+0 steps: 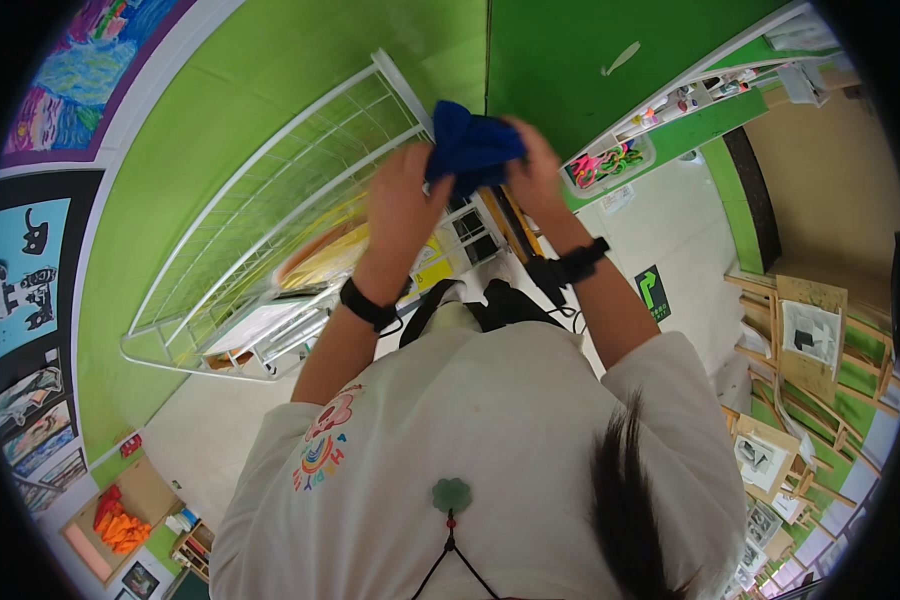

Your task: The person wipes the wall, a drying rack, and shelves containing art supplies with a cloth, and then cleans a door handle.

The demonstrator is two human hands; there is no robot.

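A crumpled blue cloth (471, 146) hangs bunched between my two hands at the top middle. My left hand (401, 199) grips its left side, thumb towards the cloth. On the cloth's right edge, my right hand (534, 169) is closed with bent fingers. Both wrists wear black bands. Just left of the cloth stands a white wire rack (300, 169) against the green wall. Below the hands, part of a yellow and black upright object (511, 225) shows; what it is cannot be told.
A clear tray of colourful scissors (607, 166) sits on a green ledge to the right, below a narrow shelf of small containers (675, 105). Wooden easels (810, 337) with drawings stand at the far right. Orange cloth (122, 529) lies at the lower left.
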